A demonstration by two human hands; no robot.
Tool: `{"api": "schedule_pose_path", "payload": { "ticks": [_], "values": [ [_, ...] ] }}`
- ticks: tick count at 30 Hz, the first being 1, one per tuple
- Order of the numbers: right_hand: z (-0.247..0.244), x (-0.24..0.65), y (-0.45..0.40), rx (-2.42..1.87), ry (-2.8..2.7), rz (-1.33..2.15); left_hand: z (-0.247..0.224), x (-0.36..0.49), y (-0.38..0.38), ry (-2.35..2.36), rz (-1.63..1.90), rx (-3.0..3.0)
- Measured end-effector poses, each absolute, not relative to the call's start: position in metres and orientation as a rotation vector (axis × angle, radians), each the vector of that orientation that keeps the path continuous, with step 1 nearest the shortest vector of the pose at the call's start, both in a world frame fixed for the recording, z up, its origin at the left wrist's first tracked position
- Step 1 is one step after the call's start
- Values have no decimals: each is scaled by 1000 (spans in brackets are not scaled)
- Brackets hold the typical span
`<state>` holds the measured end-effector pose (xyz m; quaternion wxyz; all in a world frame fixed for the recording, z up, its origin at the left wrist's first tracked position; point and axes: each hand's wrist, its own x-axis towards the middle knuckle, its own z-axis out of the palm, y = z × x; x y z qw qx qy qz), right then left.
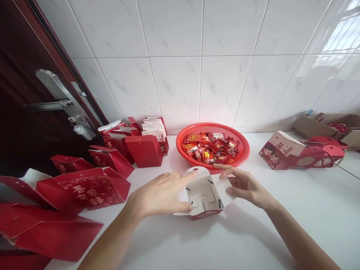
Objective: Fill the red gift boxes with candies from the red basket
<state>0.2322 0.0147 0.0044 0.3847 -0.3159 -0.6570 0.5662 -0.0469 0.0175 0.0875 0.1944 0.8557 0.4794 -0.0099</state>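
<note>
An open paper box (204, 193) with a white inside and a red outside stands on the white table, its top flaps spread outward. The inside looks empty apart from folded bottom tabs and small dark slots. My left hand (163, 193) lies along the box's left flap, its thumb and fingers apart. On the other side, my right hand (243, 185) pinches the right flap between thumb and fingers. Just behind the box sits a red plastic basket (244, 148) holding many red-wrapped candies (218, 145).
Several red paper boxes (98, 187) crowd the left side beside a dark door (25, 93). At the right are a pink-and-white box (281, 150), red boxes with handles (323, 153) and a cardboard carton (309, 125). A tiled wall (174, 86) rises behind.
</note>
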Motion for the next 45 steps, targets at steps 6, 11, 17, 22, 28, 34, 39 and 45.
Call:
{"api": "schedule_pose_path", "payload": {
  "ticks": [6,11,17,22,28,34,39,45],
  "values": [
    [9,231,13,-973,-2084,875,82,-39,13,1430,-92,2297],
    [9,236,14,-976,-2256,804,77,-28,6,1497,-122,2274],
    [6,237,16,-941,-2255,825,75,-27,5,1469,-217,2231],
    [2,234,18,-923,-2175,743,79,-24,9,1507,-252,2248],
    [2,232,17,-891,-2091,716,77,-20,10,1519,-190,2313],
    [31,240,58,-1041,-1722,737,80,-20,5,1463,-156,2332],
    [51,246,125,-1593,-2223,556,84,-20,3,1338,-75,2403],
    [39,234,151,-1926,-2481,600,77,-23,7,1137,-51,2530]
  ]
}}
